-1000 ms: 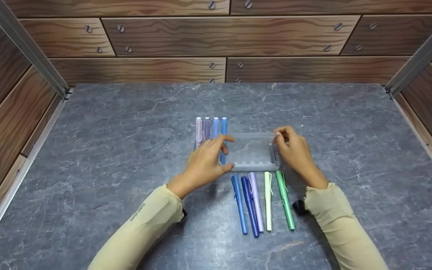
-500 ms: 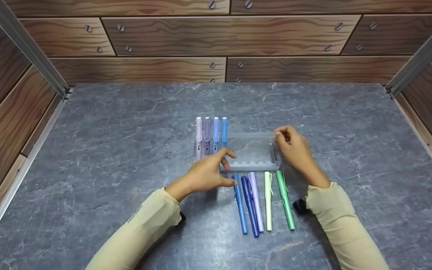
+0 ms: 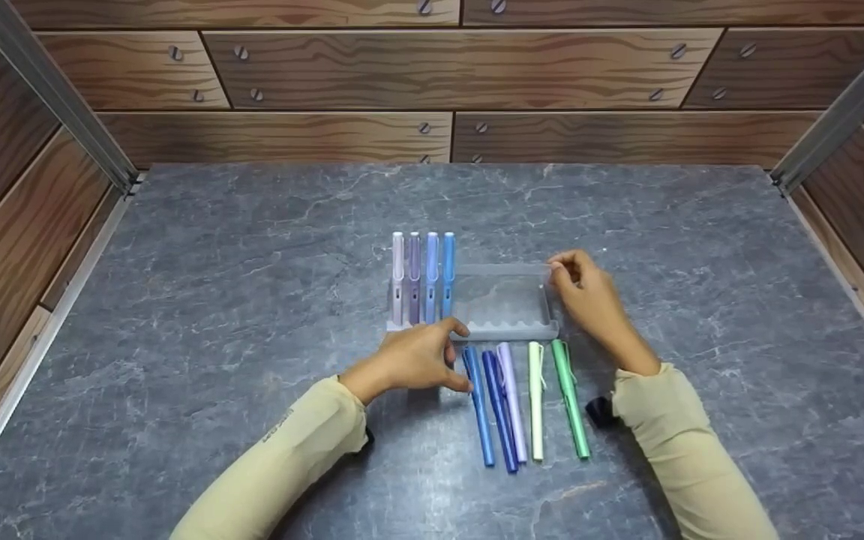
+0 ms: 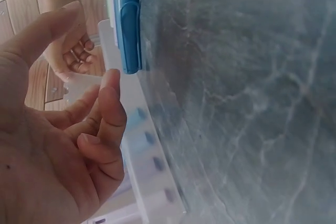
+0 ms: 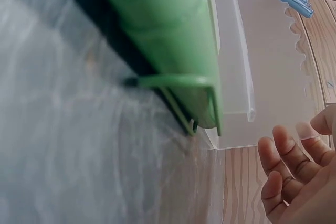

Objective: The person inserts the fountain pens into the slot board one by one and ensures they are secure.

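Though the clear tray (image 3: 507,304) is hard to trace against the table (image 3: 214,300), its scalloped near edge shows just beyond the left hand (image 3: 417,356), whose loosely curled fingers hold nothing. Four pens (image 3: 423,277) lie in the tray's left slots (the rest bare). The right hand (image 3: 589,300) pinches its far right corner; five loose pens (image 3: 526,401) lie between the wrists.

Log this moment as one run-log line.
left hand: open, beside blue pen | right hand: pinches clear tray corner | four pens in tray | five pens loose
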The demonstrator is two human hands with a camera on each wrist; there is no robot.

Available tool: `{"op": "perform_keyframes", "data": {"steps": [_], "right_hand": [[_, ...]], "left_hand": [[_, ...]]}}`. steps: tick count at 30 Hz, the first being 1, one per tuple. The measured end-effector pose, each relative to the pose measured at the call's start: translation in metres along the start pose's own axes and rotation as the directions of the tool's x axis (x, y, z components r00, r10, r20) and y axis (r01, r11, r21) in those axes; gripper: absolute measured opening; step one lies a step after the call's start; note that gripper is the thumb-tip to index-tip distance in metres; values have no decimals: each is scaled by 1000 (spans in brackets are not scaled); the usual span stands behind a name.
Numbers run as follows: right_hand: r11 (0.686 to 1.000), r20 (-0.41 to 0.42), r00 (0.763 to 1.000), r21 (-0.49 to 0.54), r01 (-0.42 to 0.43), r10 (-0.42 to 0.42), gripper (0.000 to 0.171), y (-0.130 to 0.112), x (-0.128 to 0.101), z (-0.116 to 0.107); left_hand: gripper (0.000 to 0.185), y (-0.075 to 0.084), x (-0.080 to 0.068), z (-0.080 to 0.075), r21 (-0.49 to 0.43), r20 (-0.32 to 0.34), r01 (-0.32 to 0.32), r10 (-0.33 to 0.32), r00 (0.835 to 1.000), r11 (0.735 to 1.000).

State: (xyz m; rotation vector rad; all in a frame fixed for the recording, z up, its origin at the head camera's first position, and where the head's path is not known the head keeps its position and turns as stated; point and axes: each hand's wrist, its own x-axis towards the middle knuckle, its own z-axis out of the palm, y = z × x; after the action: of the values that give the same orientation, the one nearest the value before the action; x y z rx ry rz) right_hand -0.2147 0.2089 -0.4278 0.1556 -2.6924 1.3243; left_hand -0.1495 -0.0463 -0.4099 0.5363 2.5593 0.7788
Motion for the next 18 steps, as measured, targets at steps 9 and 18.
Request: {"op": "perform_keyframes", "data": {"steps": [9, 18], "right_hand": [[1000, -4, 1000, -1, 0, 0, 19, 0, 1, 0], [999, 14, 1000, -31, 13, -12, 20, 1, 1, 0]], "left_hand": [[71, 0, 0, 6, 61, 28, -4, 3, 1000, 998], [73, 4, 3, 9, 127, 32, 17, -22, 999, 992]]}}
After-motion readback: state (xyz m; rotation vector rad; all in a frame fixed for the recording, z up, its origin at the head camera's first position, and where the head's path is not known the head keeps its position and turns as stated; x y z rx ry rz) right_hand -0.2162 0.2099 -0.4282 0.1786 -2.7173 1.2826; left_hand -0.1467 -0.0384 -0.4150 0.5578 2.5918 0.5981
